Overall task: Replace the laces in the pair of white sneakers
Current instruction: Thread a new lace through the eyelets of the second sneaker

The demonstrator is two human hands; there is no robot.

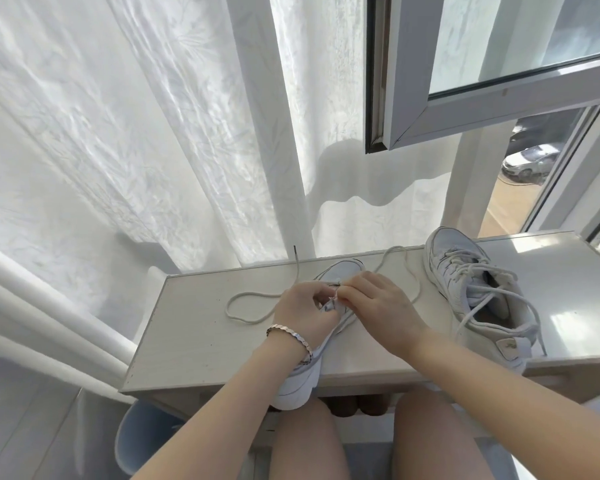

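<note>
In the head view, the sneaker [343, 270] is seen lying on a pale bench top [194, 337] with its long axis running near to far, the heel overhanging the near edge and the toe pointing away and slightly right; both hands are brought together over its far half, just behind the toe; the left hand [305, 311], with a bracelet [291, 336] at the wrist, is curled, its fingertips pinched at the edge of the upper by the eyelets; the right hand [378, 303] is closed in a narrow pinch on the lace [228, 309], just beside the left fingertips; which eyelet is being fed cannot be told. From the pinch the lace is spread both ways: one strand is looped out to the left and ended in a dark tip at the far edge; the other is arced to the far right, toward the second sneaker [465, 282]; the right hand is judged nearer the right strand and the left hand nearer the left loop, so slack would be drawn inward, across the shoe. The second sneaker is set at the right, laced, with loose ends trailing. The bench top is smooth and brightly lit; behind it a white curtain [118, 133] is hung; at the far right an open window [465, 109] is seen, with a car [530, 162] outside.
</note>
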